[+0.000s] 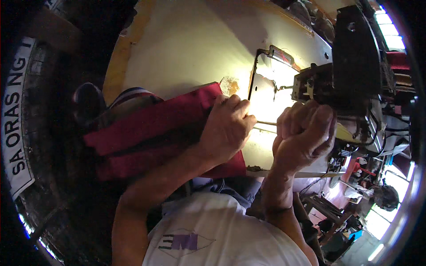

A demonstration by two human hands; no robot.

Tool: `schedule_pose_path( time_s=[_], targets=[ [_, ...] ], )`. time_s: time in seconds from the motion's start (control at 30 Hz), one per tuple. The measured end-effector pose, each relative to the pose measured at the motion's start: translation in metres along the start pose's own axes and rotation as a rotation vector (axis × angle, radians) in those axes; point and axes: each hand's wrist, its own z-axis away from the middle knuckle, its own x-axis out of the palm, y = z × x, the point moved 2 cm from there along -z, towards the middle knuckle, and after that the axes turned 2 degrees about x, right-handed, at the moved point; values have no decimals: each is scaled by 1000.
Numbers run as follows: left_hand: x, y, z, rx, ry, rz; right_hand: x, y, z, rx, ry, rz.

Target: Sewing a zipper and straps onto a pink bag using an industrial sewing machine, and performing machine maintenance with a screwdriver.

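A sewing machine (328,82) stands at the right, its needle area lit by a bright lamp. Beside the lit plate, my left hand (228,126) is closed with curled fingers, at the right edge of a dark red cloth (177,108). What it pinches is hidden under the fingers. My right hand (306,131) is raised in front of the machine head, fingers curled tight; I cannot make out what is in it. A thin straight line runs between the two hands; glare hides whether it is a tool or a plate edge.
The pale sewing table (177,48) has a worn wooden edge (116,71). A striped band of cloth (133,92) lies behind the red cloth. A lettered sign (17,119) is at the far left. Stacked fabrics (398,73) and clutter fill the right side.
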Motion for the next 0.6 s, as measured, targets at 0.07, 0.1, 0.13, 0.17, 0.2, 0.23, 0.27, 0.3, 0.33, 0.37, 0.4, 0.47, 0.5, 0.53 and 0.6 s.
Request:
schedule_pose_path(
  time_s=[0.07,0.1,0.13,0.17,0.2,0.23,0.27,0.3,0.33,0.37,0.4,0.47,0.5,0.53,0.6],
  targets=[
    [1,0,1,-3,-29,-7,-1,0,3,19,31,52],
    [2,0,2,0,-29,0,-2,0,7,98,93,112],
    [3,-1,2,11,-16,-19,-4,1,9,61,179,209],
    [3,0,3,2,2,-38,-5,1,14,70,263,278],
    [4,0,3,20,-1,-28,-5,3,18,52,228,222],
    [4,2,4,16,0,-26,-6,3,22,47,253,229],
    [3,0,3,15,13,-45,-5,8,25,-5,254,99],
    [2,0,2,49,28,-61,-5,9,29,-16,260,63],
    [2,1,3,42,20,-39,-3,9,32,-100,193,166],
    [1,0,2,32,12,-30,-1,7,35,-175,109,340],
    [0,0,1,43,10,-42,-1,5,38,-203,104,362],
    [0,2,1,69,62,-19,-4,-5,47,-268,177,370],
    [1,2,0,44,75,36,-6,-7,52,-268,255,359],
    [2,5,0,77,101,15,-10,-18,60,-299,260,304],
    [5,10,2,95,121,126,-17,-35,82,-460,322,283]
  ],
)
